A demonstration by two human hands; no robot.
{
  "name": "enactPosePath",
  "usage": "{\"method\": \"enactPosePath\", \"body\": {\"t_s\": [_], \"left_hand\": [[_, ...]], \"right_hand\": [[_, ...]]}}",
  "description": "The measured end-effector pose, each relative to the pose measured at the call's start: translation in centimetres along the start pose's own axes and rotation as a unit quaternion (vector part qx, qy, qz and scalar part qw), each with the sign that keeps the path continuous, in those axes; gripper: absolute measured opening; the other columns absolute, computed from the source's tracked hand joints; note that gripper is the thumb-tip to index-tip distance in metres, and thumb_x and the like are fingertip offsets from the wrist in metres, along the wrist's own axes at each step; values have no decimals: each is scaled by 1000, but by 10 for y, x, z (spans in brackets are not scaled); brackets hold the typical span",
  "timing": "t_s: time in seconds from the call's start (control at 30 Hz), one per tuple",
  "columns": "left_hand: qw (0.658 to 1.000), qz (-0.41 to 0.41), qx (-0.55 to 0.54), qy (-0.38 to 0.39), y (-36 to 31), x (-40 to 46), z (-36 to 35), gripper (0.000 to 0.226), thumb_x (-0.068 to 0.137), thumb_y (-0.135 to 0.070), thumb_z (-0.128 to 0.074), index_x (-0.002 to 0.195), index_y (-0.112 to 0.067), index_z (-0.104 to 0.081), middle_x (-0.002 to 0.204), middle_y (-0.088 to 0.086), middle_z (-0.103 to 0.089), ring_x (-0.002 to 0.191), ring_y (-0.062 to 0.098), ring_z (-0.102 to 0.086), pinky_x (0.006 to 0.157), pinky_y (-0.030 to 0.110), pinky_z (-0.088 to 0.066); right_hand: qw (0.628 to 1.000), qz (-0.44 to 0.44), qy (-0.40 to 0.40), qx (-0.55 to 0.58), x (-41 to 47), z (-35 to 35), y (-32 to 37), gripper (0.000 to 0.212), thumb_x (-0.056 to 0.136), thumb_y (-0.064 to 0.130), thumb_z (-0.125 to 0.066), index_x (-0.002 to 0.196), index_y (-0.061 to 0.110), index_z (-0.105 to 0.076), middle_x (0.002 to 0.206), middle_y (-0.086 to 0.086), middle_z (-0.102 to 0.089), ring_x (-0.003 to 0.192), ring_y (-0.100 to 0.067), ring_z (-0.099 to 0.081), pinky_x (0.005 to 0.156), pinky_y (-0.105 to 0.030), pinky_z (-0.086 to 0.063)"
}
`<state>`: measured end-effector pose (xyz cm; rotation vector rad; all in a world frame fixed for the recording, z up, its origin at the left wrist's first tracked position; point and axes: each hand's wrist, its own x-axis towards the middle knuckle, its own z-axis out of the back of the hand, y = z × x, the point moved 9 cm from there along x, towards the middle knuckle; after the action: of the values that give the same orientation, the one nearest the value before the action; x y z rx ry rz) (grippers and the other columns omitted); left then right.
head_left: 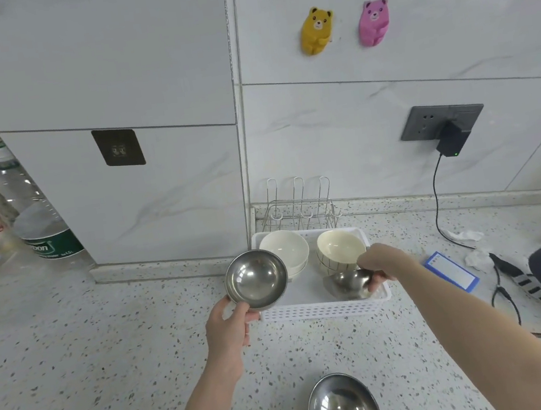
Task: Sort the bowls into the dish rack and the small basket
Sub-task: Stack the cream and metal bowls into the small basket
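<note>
The left hand (227, 327) pinched the rim of a steel bowl (256, 279), holding it tilted above the near-left corner of the white basket (324, 309); the right hand (378, 264) gripped a second steel bowl (348, 284) inside the basket at its near-right side; two cream bowls (285, 251) (338, 251) sat in the basket's far half; the wire dish rack (298, 206) stood just behind the basket against the wall; a third steel bowl (344, 406) rested on the speckled worktop (92, 348), near the bottom edge.
</note>
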<state>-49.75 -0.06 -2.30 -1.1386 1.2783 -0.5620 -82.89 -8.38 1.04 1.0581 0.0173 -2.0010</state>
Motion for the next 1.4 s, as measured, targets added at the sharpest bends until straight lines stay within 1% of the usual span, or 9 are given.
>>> {"method": "enactPosePath", "body": {"t_s": [0.17, 0.3, 0.43, 0.63, 0.77, 0.87, 1.17, 1.3, 1.4], "left_hand": [[1000, 1, 3, -7, 0, -1, 1, 46, 91, -15, -68, 134, -20, -53, 82, 13, -77, 42, 3, -45, 46, 21, -35], [1000, 8, 13, -6, 4, -1, 4, 48, 89, -16, -69, 135, -18, -54, 79, 12, -77, 41, 4, -45, 48, 22, -37], [1000, 17, 21, -5, 6, -2, 9, 48, 88, -16, -70, 134, -17, -55, 76, 11, -77, 42, 4, -45, 46, 21, -38], [998, 30, 51, 6, 2, 3, 14, 30, 89, -18, -68, 118, -14, -63, 74, 11, -77, 43, 6, -45, 42, 19, -36], [993, 60, 87, 45, -2, 7, 5, 14, 89, -17, -66, 97, -7, -71, 74, 13, -77, 39, 6, -42, 37, 18, -31], [986, 92, 118, 77, -4, 9, -5, 20, 87, -22, -68, 95, -4, -71, 77, 13, -77, 42, 7, -43, 39, 19, -31], [968, 108, 192, 118, -13, 14, -26, 30, 90, -35, -65, 106, -9, -67, 78, 9, -78, 41, 7, -38, 36, 17, -25], [947, 40, 298, 116, -22, 21, -33, 47, 93, -55, -54, 123, -20, -64, 72, 3, -77, 40, 5, -41, 38, 16, -30], [907, -27, 403, 118, -32, 23, -39, 67, 90, -68, -43, 141, -24, -45, 103, -3, -74, 71, 8, -62, 71, 28, -54]], "right_hand": [[996, 50, -70, 27, 6, -2, -5, 18, 90, 6, -43, 95, -1, -59, 79, -15, -73, 69, -30, -72, 69, -37, -59], [995, 39, -92, 15, 4, -11, -18, 19, 92, 15, -43, 93, 3, -57, 55, -7, -71, 58, -20, -73, 71, -32, -60], [993, 30, -109, -37, -2, -17, -23, 25, 93, 20, -42, 87, 5, -61, 64, -4, -71, 67, -18, -73, 78, -34, -60], [938, 128, -278, -164, -45, 4, 7, 39, 97, 44, -44, 127, 20, -53, 91, 4, -67, 85, -19, -63, 64, -28, -48], [939, 326, -95, 56, -72, -49, 39, 53, 88, 40, -66, 137, 39, -48, 115, 16, -61, 83, -8, -68, 70, -31, -57], [921, 385, -39, 38, -77, -75, 51, 53, 86, 39, -68, 132, 50, -45, 129, 12, -53, 64, -7, -71, 78, -33, -57], [927, 345, 25, 146, -62, -84, 46, 19, 83, 45, -69, 99, 50, -61, 121, 23, -58, 58, -17, -72, 79, -32, -50], [930, 327, 13, 171, -53, -74, 46, 10, 79, 42, -74, 87, 41, -68, 103, 14, -72, 43, -15, -56, 59, -25, -55], [931, 322, 30, 169, -48, -70, 49, 13, 78, 43, -76, 84, 32, -69, 84, 12, -76, 42, -10, -44, 49, -25, -46]]}}
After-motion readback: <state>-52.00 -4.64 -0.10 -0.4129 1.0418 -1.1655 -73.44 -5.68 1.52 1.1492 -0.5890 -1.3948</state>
